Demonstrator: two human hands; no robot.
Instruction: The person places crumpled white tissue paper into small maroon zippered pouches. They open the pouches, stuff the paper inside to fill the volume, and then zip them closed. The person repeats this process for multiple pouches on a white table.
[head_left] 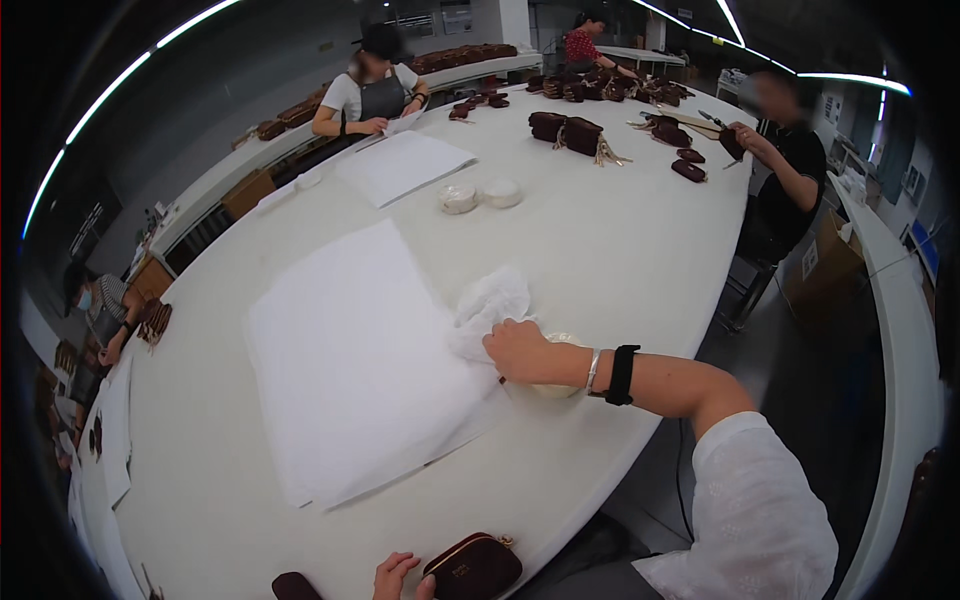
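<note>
My right hand (520, 350) reaches across the table, its fingers curled down on a crumpled white cloth (493, 300). Partly covered by my right wrist is a pale, round, shallow thing (562, 388). At the lower edge my left hand (396, 576) shows only in part, fingers apart and thumb at the left side of a dark maroon zip pouch (475, 567). That pouch lies on the table with a gold zip along its top. Left of this hand, a second dark maroon piece (293, 586) is cut off by the picture's edge.
A stack of large white sheets (350, 360) covers the table (200, 400) ahead of me. Beyond it sit two round pale rolls (480, 196) and another paper stack (405, 165). Maroon pouches with tassels (575, 133) lie farther off. Several people work around the table.
</note>
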